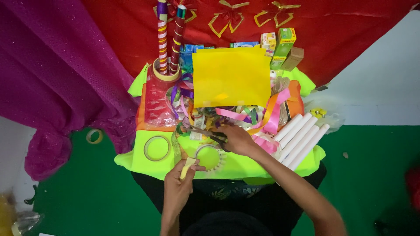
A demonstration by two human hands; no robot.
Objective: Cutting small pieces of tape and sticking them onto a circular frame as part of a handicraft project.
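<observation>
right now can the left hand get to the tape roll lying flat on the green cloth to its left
Probably yes. The left hand pinches a small yellowish strip, but the tape roll lies close by on the green cloth with nothing between them; the hand would need freeing first.

A flat yellow paper sheet point(231, 76) lies at the table's middle, over a heap of tangled ribbons point(245, 116). Left of it, 2 tall wrapped sticks point(169, 37) stand inside a tape ring point(166, 70). Right of the heap lie 4 white paper rolls point(302, 137). Small cardboard boxes point(282, 48) stand behind the sheet.
</observation>
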